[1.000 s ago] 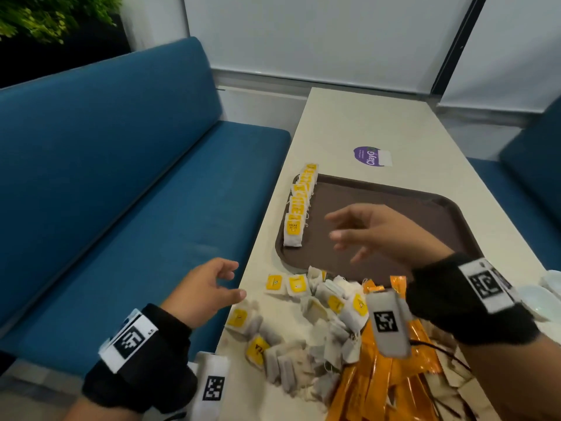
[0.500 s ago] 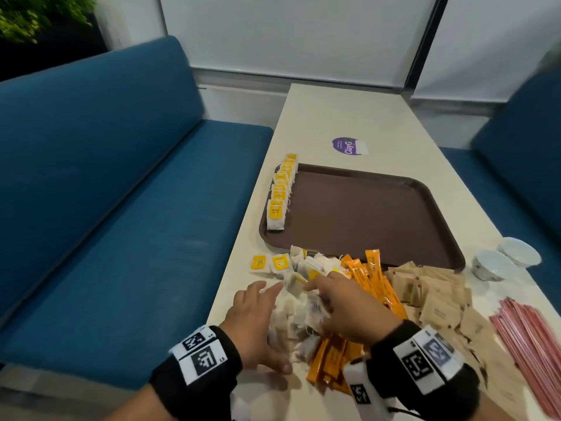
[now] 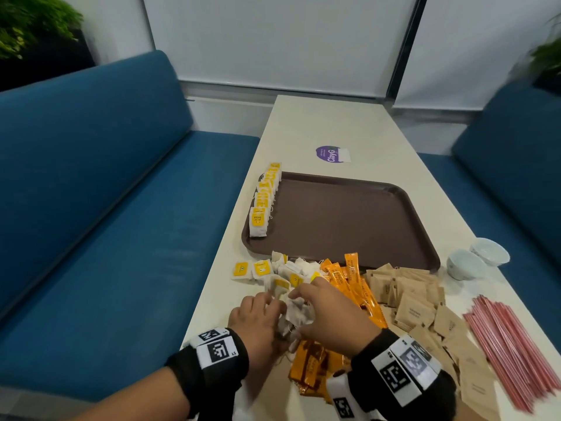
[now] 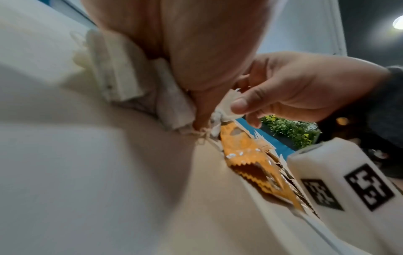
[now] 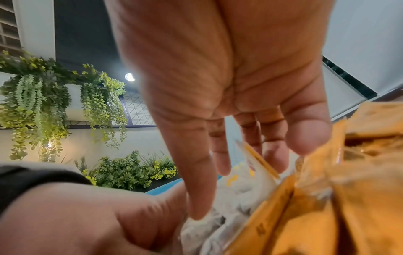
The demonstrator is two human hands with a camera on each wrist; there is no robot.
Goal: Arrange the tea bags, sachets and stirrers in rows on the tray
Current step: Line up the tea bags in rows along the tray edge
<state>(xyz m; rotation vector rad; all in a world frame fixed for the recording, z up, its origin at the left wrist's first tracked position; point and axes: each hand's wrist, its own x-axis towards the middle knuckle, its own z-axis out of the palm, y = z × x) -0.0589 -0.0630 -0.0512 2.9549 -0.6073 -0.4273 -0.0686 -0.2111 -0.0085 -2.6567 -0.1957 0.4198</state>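
A brown tray (image 3: 349, 226) lies on the table with a row of yellow-tagged tea bags (image 3: 263, 202) along its left rim. In front of it is a loose pile of tea bags (image 3: 291, 270), and both hands are in that pile. My left hand (image 3: 270, 300) curls round a clump of white tea bags (image 4: 174, 107). My right hand (image 3: 299, 294) pinches a tea bag (image 4: 229, 98) between thumb and fingers, close against the left hand. Orange sachets (image 3: 349, 276), brown sachets (image 3: 416, 302) and red stirrers (image 3: 510, 344) lie to the right.
Two small white bowls (image 3: 476, 259) stand right of the tray's near corner. A purple sticker (image 3: 331, 154) is on the table beyond the tray. Blue benches (image 3: 106, 208) run along both sides; the table's left edge is close to my left wrist.
A second ago the right hand hovered over the tray and the left hand was off the table's edge. Both have come down into the tea bag pile and closed on bags.
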